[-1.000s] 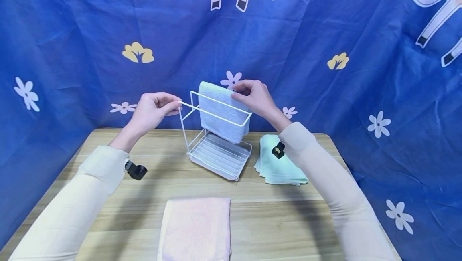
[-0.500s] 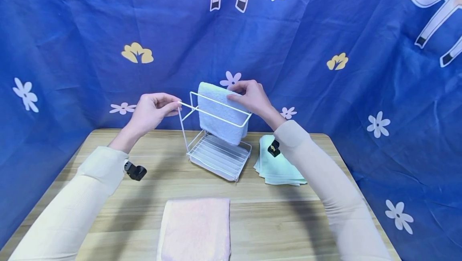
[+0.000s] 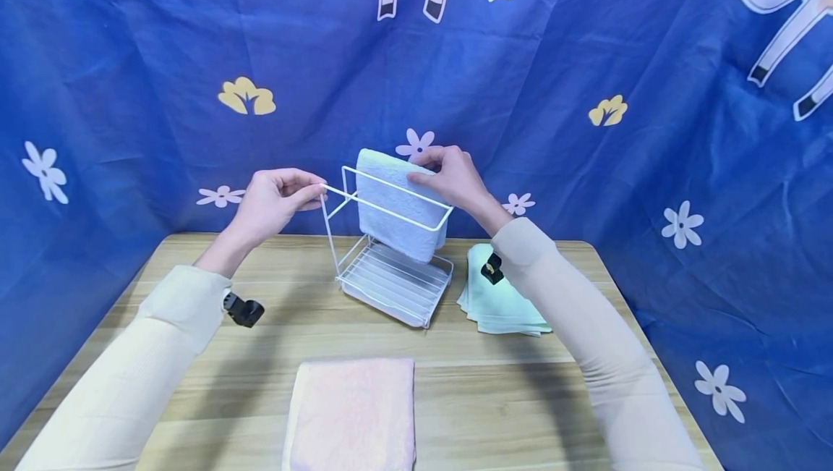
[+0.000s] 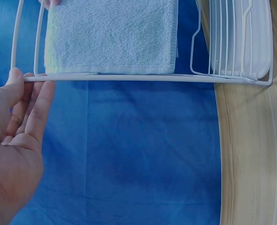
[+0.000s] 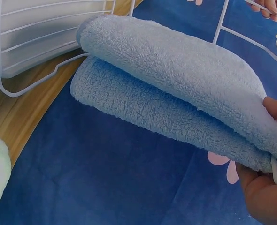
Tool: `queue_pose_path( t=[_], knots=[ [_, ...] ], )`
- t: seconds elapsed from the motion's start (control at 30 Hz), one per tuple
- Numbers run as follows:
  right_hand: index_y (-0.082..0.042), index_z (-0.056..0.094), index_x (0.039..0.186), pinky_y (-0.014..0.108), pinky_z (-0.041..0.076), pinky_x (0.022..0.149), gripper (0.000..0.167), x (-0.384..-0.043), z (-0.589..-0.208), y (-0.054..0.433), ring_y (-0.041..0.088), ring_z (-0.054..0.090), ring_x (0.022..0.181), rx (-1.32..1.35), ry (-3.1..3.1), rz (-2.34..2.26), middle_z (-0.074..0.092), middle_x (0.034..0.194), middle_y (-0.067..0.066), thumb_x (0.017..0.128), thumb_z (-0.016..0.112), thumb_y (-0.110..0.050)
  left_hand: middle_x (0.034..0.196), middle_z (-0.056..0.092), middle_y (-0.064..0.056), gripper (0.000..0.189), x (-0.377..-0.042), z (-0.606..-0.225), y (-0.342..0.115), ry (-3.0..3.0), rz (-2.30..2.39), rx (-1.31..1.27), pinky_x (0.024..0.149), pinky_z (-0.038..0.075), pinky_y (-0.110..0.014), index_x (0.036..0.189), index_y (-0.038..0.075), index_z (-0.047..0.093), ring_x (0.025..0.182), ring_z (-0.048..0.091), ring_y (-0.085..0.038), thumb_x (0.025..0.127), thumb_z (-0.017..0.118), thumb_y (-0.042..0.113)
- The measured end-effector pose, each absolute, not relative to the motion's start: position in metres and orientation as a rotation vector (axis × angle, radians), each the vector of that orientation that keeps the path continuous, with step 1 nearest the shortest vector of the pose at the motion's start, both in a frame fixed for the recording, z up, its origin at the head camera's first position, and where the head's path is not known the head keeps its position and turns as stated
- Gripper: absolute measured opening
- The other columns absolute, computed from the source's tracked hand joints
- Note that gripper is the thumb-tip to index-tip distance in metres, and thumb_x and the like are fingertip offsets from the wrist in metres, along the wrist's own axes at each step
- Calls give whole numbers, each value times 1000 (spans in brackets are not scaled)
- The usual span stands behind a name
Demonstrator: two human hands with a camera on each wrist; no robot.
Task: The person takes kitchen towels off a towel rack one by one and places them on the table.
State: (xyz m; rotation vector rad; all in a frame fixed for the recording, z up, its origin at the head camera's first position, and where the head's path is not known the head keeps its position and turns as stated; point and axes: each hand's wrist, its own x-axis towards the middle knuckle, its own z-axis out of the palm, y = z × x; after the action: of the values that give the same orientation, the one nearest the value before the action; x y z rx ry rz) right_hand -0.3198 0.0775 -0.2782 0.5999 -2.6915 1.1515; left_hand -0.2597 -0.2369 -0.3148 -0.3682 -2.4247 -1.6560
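Note:
A white wire rack (image 3: 397,281) with a slatted tray at its base stands near the back of the table. Over its rear top bar hangs a folded light blue towel (image 3: 390,234); in the right wrist view the towel's (image 5: 176,61) two halves drape either side. My left hand (image 3: 276,200) pinches the rack's upper left corner, thumb and fingers on the white bar (image 4: 143,78) in the left wrist view. At the towel's top right, my right hand (image 3: 452,178) pinches the cloth between thumb and fingers, close by the bar's end.
A stack of mint green cloths (image 3: 501,301) lies right of the rack, beneath the right forearm. Nearer the front is a folded pink towel (image 3: 354,413) on the wooden table (image 3: 494,399). A blue patterned curtain (image 3: 312,58) hangs right behind the table's back edge.
My right hand has shifted slightly left along the towel's top edge, and the towel's lower right corner has moved a little left. The left hand keeps its place on the rack.

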Motion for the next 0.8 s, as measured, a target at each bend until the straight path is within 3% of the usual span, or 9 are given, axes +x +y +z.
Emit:
queue_pose_path(
  t=[0.5,0.8],
  knots=[
    [-15,82,114,31,59,84,21,-318,-279,79,17,70,99,614,-2634,1098,81,111,3,96,80,-27,89,77,13,28,-258,-311,-235,-2454,-1620,-357,83,68,-20,118,-7,73,86,76,1,102,71,17],
    [-14,83,111,26,54,76,19,-315,-278,78,17,67,93,608,-2605,1089,81,107,5,97,79,-25,89,77,16,29,-258,-312,-236,-2465,-1605,-354,84,68,-22,118,-5,73,88,76,1,103,71,19]
  ],
)
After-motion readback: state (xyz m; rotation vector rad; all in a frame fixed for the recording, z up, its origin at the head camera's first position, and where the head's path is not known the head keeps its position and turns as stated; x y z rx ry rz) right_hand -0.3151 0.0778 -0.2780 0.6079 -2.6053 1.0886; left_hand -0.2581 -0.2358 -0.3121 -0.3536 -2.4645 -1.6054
